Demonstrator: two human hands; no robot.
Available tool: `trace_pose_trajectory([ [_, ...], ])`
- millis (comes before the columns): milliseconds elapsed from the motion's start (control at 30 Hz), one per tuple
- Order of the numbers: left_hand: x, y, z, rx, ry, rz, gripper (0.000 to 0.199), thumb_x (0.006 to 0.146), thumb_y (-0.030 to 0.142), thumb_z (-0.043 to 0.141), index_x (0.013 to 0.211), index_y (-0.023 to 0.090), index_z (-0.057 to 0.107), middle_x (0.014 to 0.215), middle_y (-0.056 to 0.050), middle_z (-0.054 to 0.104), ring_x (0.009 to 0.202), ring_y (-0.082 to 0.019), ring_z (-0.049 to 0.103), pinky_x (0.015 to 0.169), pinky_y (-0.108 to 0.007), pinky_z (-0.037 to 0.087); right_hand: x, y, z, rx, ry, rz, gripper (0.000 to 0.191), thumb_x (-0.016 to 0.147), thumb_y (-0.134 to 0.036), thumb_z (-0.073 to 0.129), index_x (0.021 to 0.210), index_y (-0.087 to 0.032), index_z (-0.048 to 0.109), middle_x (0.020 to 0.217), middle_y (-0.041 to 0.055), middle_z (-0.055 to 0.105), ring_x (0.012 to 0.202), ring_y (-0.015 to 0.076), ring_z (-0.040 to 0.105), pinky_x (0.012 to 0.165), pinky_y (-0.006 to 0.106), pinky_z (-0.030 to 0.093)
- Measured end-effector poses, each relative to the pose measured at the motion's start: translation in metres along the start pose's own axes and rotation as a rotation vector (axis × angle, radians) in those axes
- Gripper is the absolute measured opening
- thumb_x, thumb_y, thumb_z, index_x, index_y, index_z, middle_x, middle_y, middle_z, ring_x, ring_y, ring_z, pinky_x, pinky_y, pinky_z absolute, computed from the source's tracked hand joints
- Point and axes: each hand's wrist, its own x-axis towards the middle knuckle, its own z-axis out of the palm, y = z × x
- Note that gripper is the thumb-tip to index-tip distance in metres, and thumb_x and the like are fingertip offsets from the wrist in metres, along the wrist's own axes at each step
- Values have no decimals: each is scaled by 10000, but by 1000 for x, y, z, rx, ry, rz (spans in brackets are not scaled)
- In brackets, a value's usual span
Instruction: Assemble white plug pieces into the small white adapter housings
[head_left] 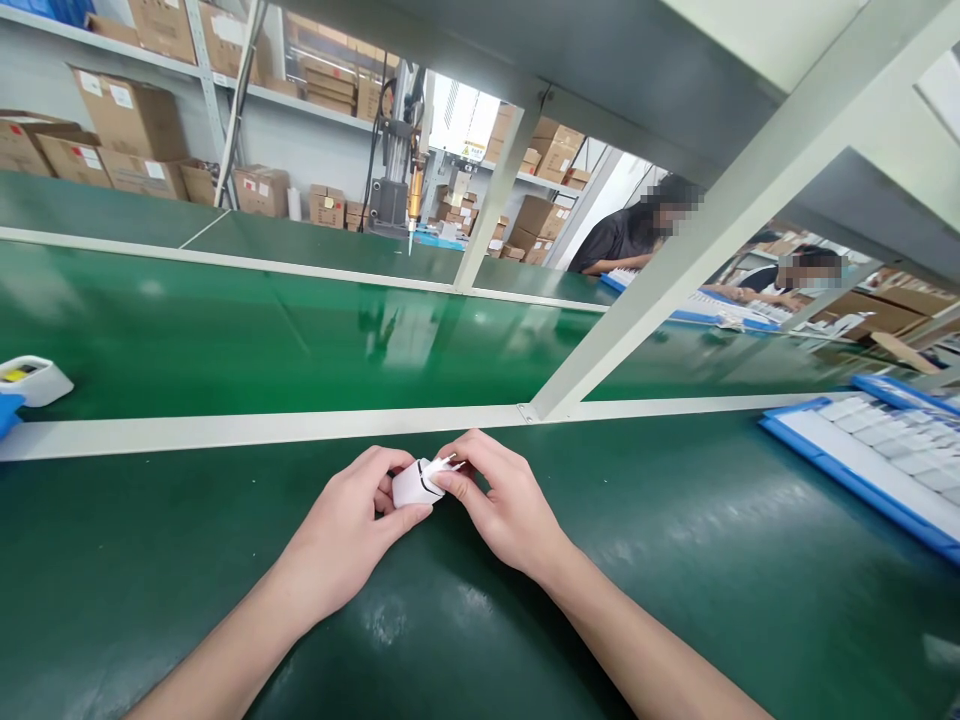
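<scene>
Over a dark green counter (150, 600), two bare forearms reach in from the bottom edge and meet near the middle of the view. Between them is a small, boxy white plug adapter (409, 485) with a thin dark seam across its body and two metal pins (450, 463) angled up and to the right. The grip of both hands is closed on it: the left hand (337, 530) wraps the body, its thumb across the near face, while the right hand (502, 510) presses in from the pin end. To the right lies a blue tray (825, 480) carrying rows of white pieces (900, 440). At the far left sits a white device with a yellow label (34, 382). Beyond a pale rail (262, 425), two people (622, 240) (780, 290) work at another counter, below shelves of cardboard boxes (131, 115).
</scene>
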Motion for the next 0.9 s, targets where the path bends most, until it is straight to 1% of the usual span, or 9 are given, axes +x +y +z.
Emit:
trace_pose_trajectory([
  [100,1,-2,-1,2,2,44,322,866,424,645,1139,253,649,1018,13,596,798,-134,559,743,-256,447,0,0,0,-4,1,-23,61,1012,-201,576,964,-189,612,901,25,582,776,160,534,686,282,407],
  [167,1,-3,-1,-5,-2,61,302,869,419,647,1130,269,665,1035,19,588,801,-129,556,755,-253,449,0,0,1,10,4,-10,55,1004,-194,585,958,-191,615,897,20,584,767,157,532,680,280,408],
  [300,2,-3,-2,-9,-7,57,300,861,426,650,1122,279,680,1040,19,585,796,-128,553,749,-253,446,1,0,3,55,0,39,33,973,-193,615,943,-193,628,863,14,593,737,158,540,650,278,411],
  [433,1,-2,-2,-27,-3,38,344,831,446,659,1127,276,693,1050,7,587,824,-146,568,762,-267,456,0,0,7,68,33,28,30,952,-197,626,925,-191,638,847,19,596,731,162,546,642,279,413],
  [567,2,-3,-1,-39,3,15,392,798,450,671,1141,262,702,1053,-8,591,850,-163,580,760,-276,458,-2,0,13,73,80,45,60,952,-221,609,905,-190,630,851,28,594,724,166,539,652,286,422],
  [733,2,-3,-1,-91,8,24,424,767,445,680,1126,221,706,963,-13,583,754,-148,570,721,-273,458,-4,-2,22,41,151,41,119,959,-235,574,851,-185,567,864,39,588,728,170,536,658,290,426],
  [833,3,-3,0,-161,1,45,419,754,425,685,1104,195,698,944,-12,574,743,-147,584,717,-267,469,-4,-4,27,-6,183,8,152,980,-264,525,852,-183,538,864,51,574,739,180,530,664,301,415],
  [900,3,-4,1,-162,-4,77,408,761,417,674,1094,181,696,958,-16,570,734,-144,582,711,-263,467,-6,-6,28,-33,193,1,163,985,-274,503,852,-182,521,855,53,567,735,183,526,664,305,409],
])
